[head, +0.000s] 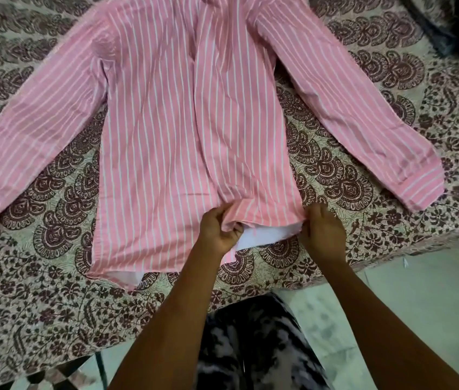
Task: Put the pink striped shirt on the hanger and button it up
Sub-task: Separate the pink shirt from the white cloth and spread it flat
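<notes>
Both my hands, left hand (218, 230) and right hand (322, 230), pinch the pink striped shirt (189, 114) at its hem; pulling unevenly could bunch the fabric across the bedsheet (53, 305).

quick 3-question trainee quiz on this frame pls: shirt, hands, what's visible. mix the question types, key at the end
1. True or false: the pink striped shirt lies spread on the patterned bedspread with both sleeves stretched outward.
2. Which part of the shirt do the left hand and the right hand grip? A) the collar B) the bottom hem C) a cuff
3. Fill in: no ______ shows anywhere in the head view, so that part of the task cannot be judged from this view.

Key
1. True.
2. B; both hands pinch the hem at the near edge, lifting it so that the white inner side shows.
3. hanger
</notes>
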Demonstrator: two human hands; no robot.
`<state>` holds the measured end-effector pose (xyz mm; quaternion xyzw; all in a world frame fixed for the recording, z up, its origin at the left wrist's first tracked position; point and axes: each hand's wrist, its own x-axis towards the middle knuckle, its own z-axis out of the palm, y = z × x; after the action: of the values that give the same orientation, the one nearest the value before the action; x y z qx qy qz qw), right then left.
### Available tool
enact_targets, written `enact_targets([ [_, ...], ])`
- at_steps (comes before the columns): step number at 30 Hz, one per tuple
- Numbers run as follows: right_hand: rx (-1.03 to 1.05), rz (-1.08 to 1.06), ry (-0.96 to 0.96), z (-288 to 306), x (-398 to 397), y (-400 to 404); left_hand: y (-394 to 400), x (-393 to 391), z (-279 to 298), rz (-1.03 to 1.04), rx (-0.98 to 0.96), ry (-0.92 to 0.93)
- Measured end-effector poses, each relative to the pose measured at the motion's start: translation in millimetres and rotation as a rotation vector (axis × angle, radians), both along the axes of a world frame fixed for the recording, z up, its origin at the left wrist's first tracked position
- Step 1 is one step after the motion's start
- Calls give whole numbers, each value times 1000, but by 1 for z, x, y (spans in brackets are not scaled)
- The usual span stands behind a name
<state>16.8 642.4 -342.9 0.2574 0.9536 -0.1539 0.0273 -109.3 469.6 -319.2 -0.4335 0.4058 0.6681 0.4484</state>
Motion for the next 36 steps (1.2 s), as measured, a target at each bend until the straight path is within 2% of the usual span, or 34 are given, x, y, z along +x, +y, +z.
enact_targets([
  [3, -141, -288, 97, 2, -4, -3, 3, -9, -5, 152, -93, 102],
  [4, -170, -367, 81, 2, -4, -3, 3, -10, -1, 125, -129, 234],
  [5, -178, -409, 37, 0, -4, -3, 4, -12, 6, 54, -201, 445],
  [6, -168, -420, -32, -3, -3, -3, 7, -12, 12, -62, -256, 679],
  [7, -148, -406, -109, -5, -2, -3, 13, -11, 20, -238, -222, 888],
  [8, -129, -376, -166, -7, -1, -4, 19, -8, 25, -460, -131, 1024],
  [9, -106, -325, -182, -8, 1, -5, 24, -6, 25, -645, -38, 1056],
  [10, -83, -258, -163, -8, 1, -6, 27, -6, 23, -729, -30, 1042],
  [11, -63, -176, -122, -8, 2, -8, 28, -7, 19, -716, -97, 1027],
  [13, -20, 24, -57, -7, 1, -11, 23, -10, 11, -583, -368, 1008],
  [15, 20, 211, -83, -9, -3, -15, 10, -9, 7, -500, -643, 1004],
  [17, 25, 272, -124, -11, -7, -19, -7, -3, 6, -523, -778, 959],
  [19, 30, 213, -98, -11, -13, -23, -23, 9, 0, -699, -769, 900],
  [22, 35, 133, -5, -6, -20, -23, -35, 39, -15, -1068, -774, 892],
  [26, -199, 100, 196, 11, -25, -20, -19, 70, -20, -1185, -795, 922],
  [28, -250, 73, 244, 19, -27, -18, -3, 73, -21, -1141, -852, 914],
  [31, -252, 71, 282, 28, -31, -14, 23, 65, -24, -945, -1003, 905],
  [34, -246, 154, 263, 33, -33, -9, 28, 48, -28, -718, -987, 799],
  [36, -144, 222, 215, 32, -29, -3, 15, 35, -26, -597, -918, 945],
])
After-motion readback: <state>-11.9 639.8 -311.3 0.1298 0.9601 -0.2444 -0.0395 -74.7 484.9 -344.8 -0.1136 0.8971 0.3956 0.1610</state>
